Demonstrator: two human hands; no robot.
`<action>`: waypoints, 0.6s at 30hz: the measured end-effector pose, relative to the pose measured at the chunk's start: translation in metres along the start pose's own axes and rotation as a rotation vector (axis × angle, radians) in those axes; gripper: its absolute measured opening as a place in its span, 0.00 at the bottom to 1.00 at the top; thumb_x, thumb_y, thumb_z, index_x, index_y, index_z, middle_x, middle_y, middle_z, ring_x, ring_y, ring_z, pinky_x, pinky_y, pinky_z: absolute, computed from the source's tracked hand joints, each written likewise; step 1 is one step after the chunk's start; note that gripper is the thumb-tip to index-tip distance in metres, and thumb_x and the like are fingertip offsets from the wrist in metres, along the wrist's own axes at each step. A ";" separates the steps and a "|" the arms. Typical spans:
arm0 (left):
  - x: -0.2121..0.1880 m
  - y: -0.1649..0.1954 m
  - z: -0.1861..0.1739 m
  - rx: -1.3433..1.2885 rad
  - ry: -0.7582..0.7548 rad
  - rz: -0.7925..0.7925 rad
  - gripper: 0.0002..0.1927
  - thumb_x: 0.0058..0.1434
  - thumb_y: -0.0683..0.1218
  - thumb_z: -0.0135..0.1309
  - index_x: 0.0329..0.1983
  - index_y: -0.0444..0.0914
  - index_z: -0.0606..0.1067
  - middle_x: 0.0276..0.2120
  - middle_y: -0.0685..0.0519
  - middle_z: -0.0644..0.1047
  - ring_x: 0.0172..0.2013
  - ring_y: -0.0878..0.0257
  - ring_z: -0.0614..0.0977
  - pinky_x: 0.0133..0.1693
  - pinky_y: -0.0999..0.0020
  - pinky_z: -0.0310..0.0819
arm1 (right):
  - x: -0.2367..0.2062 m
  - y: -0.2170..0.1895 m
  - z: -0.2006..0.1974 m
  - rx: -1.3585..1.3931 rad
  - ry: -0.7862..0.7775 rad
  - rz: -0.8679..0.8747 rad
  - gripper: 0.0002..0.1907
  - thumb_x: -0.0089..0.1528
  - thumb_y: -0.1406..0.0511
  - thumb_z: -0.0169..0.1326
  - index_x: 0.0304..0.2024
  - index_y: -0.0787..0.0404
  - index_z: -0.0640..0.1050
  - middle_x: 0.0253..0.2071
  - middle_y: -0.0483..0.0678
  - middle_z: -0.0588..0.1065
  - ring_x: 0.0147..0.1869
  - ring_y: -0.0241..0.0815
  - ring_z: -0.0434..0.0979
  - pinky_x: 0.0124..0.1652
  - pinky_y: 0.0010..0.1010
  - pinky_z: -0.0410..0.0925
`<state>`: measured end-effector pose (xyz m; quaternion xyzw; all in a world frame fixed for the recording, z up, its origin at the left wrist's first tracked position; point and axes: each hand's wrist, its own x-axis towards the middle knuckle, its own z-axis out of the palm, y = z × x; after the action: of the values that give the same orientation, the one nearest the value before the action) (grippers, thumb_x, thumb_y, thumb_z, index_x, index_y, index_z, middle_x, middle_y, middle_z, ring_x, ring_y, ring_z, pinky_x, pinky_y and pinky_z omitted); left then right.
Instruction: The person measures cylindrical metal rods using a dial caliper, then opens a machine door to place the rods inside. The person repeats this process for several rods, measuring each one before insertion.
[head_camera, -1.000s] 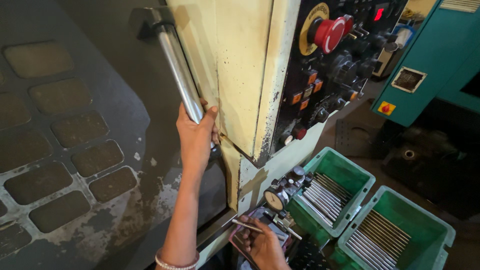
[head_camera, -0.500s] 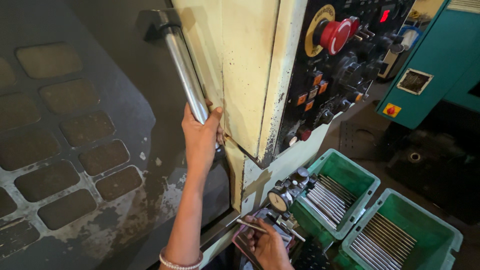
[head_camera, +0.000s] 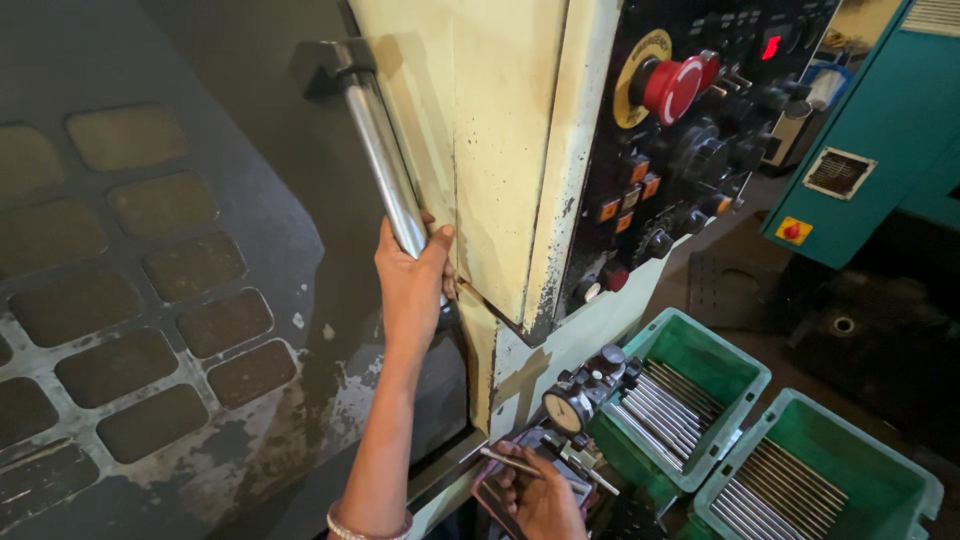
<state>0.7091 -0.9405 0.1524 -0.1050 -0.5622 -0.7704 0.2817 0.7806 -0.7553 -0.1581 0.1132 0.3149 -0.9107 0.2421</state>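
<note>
My left hand (head_camera: 412, 280) is wrapped around the lower end of a long steel door handle (head_camera: 382, 150) on the dark sliding machine door (head_camera: 170, 260). At the bottom of the view my right hand (head_camera: 540, 498) holds a thin metal rod (head_camera: 510, 462) beside a dial gauge fixture (head_camera: 572, 405). The cream machine frame (head_camera: 500, 150) stands just right of the left hand.
A black control panel (head_camera: 700, 130) with a red round stop button (head_camera: 672, 88) hangs at the upper right. Two green bins (head_camera: 700, 350) (head_camera: 880, 480) hold several metal rods. A teal machine cabinet (head_camera: 880, 130) stands at the far right.
The view has drifted a little. My left hand keeps its grip on the handle, and the door edge sits slightly further right against the frame. The right hand stays by the gauge.
</note>
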 end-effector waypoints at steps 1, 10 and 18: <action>0.000 0.000 0.000 0.008 0.001 0.006 0.11 0.64 0.41 0.56 0.46 0.36 0.68 0.18 0.56 0.70 0.14 0.71 0.69 0.17 0.74 0.63 | -0.001 0.000 0.000 0.001 -0.003 -0.004 0.22 0.63 0.52 0.49 0.52 0.58 0.78 0.29 0.43 0.69 0.30 0.39 0.66 0.30 0.29 0.59; -0.001 0.001 0.001 0.029 0.010 -0.012 0.11 0.64 0.41 0.56 0.46 0.36 0.68 0.18 0.56 0.70 0.14 0.71 0.69 0.17 0.74 0.63 | 0.000 -0.001 -0.001 0.036 0.012 0.015 0.22 0.62 0.53 0.49 0.53 0.58 0.77 0.29 0.45 0.69 0.31 0.40 0.65 0.31 0.29 0.60; 0.000 0.001 0.002 0.062 0.026 -0.021 0.12 0.64 0.42 0.56 0.47 0.35 0.68 0.18 0.56 0.70 0.15 0.71 0.69 0.17 0.74 0.64 | -0.004 0.000 0.003 -0.002 0.028 -0.061 0.24 0.62 0.55 0.50 0.55 0.63 0.77 0.29 0.46 0.70 0.31 0.40 0.66 0.31 0.30 0.60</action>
<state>0.7096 -0.9392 0.1538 -0.0801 -0.5832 -0.7569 0.2838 0.7834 -0.7555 -0.1544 0.1161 0.3227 -0.9156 0.2097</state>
